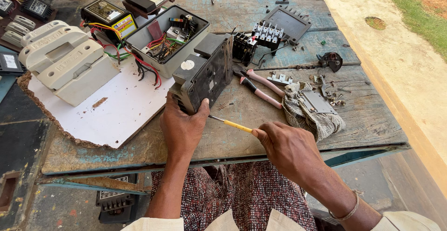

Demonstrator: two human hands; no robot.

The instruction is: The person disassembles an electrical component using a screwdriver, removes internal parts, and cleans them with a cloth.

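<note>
Right hand [286, 149] closed around yellow screwdriver [231, 125], tip at black meter box [205, 75] gripped upright by left hand [183, 126] on desk [363, 114]. Step: working a screw; needs steady aligned tip. Pliers [260, 86] beyond right hand.

An open-air electrical repair stall: a weathered wooden table [298, 133] with flaking blue paint stands beside a sandy path and a strip of grass. Dismantled gear covers it, including a grey box with loose red and green wiring [165, 40], black contactor parts [260, 35], pale plastic meter covers [65, 58], pink-handled pliers [260, 85], a rag [307, 112] and scattered screws [335, 98]. More black units lie on the ground below.
</note>
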